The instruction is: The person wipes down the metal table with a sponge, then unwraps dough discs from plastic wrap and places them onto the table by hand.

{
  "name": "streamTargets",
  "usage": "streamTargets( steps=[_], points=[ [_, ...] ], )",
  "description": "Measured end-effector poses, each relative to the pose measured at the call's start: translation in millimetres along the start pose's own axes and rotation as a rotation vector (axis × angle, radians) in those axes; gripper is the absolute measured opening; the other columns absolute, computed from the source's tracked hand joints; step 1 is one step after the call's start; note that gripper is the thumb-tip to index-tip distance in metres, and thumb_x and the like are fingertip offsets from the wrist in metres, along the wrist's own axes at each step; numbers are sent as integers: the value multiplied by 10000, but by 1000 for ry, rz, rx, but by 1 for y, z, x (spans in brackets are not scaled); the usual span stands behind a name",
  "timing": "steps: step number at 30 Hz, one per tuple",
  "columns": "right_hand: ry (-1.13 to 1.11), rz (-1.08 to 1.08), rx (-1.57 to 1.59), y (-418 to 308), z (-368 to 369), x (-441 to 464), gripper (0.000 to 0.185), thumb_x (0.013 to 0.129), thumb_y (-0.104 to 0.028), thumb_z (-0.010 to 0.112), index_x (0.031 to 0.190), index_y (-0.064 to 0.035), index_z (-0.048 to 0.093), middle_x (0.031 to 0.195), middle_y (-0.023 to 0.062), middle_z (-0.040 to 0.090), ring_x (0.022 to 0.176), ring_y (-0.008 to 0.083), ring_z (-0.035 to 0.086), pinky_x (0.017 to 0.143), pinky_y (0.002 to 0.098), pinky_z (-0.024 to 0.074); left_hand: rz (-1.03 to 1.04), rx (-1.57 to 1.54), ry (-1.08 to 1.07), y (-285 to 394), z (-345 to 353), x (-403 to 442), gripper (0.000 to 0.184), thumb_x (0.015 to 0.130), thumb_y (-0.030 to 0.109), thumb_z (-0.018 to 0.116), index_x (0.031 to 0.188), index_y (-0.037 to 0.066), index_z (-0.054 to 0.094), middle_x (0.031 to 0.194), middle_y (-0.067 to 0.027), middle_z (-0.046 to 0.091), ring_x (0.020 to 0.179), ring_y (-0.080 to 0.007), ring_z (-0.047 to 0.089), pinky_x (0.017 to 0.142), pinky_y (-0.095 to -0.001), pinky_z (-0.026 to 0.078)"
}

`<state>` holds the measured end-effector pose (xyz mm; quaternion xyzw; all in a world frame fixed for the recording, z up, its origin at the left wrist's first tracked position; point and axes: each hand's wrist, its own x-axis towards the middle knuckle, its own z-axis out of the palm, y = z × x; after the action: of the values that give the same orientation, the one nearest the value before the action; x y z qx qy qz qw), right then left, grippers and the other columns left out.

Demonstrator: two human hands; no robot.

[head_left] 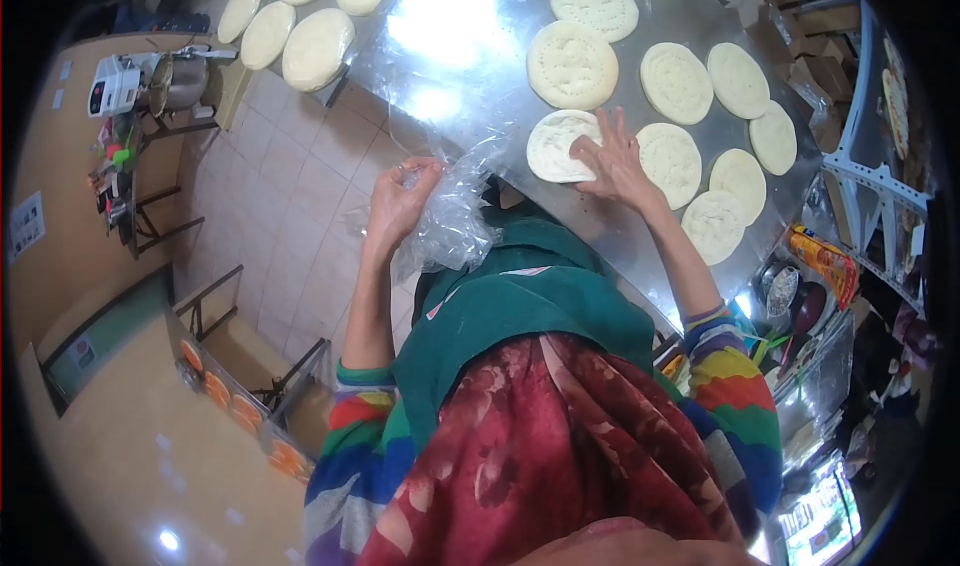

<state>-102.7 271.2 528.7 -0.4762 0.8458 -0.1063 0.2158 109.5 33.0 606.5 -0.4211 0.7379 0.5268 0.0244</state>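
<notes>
My left hand (pixel 404 194) is closed, fingers bunched around a crumpled clear plastic bag (pixel 450 221) that hangs beside the green apron and reaches the table's edge. On the metal table (pixel 490 76), my right hand (pixel 612 164) lies at the right side of a round, pale flatbread (pixel 552 146). Its thumb rests on the bread's top, while the other fingers are spread apart. More flatbreads with pricked tops surround it, such as one behind (pixel 572 64) and one to the right (pixel 668 166). Nearer the front edge, another flatbread (pixel 712 228) partly overlaps its neighbour.
Several more flatbreads (pixel 318 50) lie at the table's far left. A stand mixer (pixel 180 84) stands on the left. To the right are a blue-grey rack (pixel 870 176), an orange packet (pixel 825 266) and cluttered utensils. Tiled floor (pixel 270 186) shows left of the apron.
</notes>
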Motion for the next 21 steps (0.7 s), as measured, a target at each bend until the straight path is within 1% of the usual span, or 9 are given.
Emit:
streamTargets(
  steps=[1,4,7,8,10,11,14,18,21],
  points=[
    [-100,38,31,4,0,6,607,582,-362,809,1095,-164,555,1452,242,213,1318,562,136,978,667,272,12,12,0,2,1,-3,270,867,265,622,952,15,676,787,-21,643,690,-84,548,623,-237,441],
    [-146,75,37,5,0,10,629,594,-373,809,1126,-162,549,1390,255,288,1305,504,230,977,621,310,25,80,12,5,4,-9,286,858,281,627,955,18,682,780,-26,651,681,-91,555,622,-247,446],
    [-44,-64,171,17,3,12,659,579,-402,822,1127,-171,538,1270,254,380,1179,450,401,925,574,384,36,165,37,13,8,-16,299,842,304,634,966,37,689,762,-51,663,679,-119,583,631,-273,458],
    [-14,-64,231,17,2,11,633,598,-382,816,1125,-166,538,1239,240,397,1127,426,434,911,539,399,41,194,46,16,10,-18,303,837,312,636,970,46,692,755,-62,668,679,-131,596,636,-283,462],
    [50,-62,354,16,0,7,583,636,-340,803,1121,-157,537,1176,213,431,1024,380,501,882,470,430,79,322,80,18,14,-20,329,828,353,604,973,72,694,773,-151,664,734,-251,632,675,-349,478],
    [74,-56,366,14,0,4,534,661,-309,787,1108,-150,542,1181,213,436,1019,379,507,873,454,435,99,386,95,19,16,-20,343,824,374,588,974,85,696,783,-195,662,762,-312,651,695,-382,486],
    [135,-39,390,8,6,-9,401,721,-229,746,1061,-120,563,1172,202,470,1007,365,521,850,422,445,120,505,92,24,23,-18,331,828,375,564,974,109,698,790,-210,656,776,-365,640,705,-428,488],
    [218,-24,418,10,6,-26,274,748,-176,716,967,-64,595,1093,154,554,994,323,536,838,416,448,145,577,75,22,37,-8,318,828,373,547,969,133,701,762,-200,656,756,-373,638,699,-450,493],
    [309,40,507,2,-29,-46,240,750,-160,709,933,-44,608,1031,131,591,978,301,554,841,404,450,146,602,69,16,47,4,310,817,365,546,967,145,705,754,-195,657,750,-376,639,692,-459,498]
  ],
)
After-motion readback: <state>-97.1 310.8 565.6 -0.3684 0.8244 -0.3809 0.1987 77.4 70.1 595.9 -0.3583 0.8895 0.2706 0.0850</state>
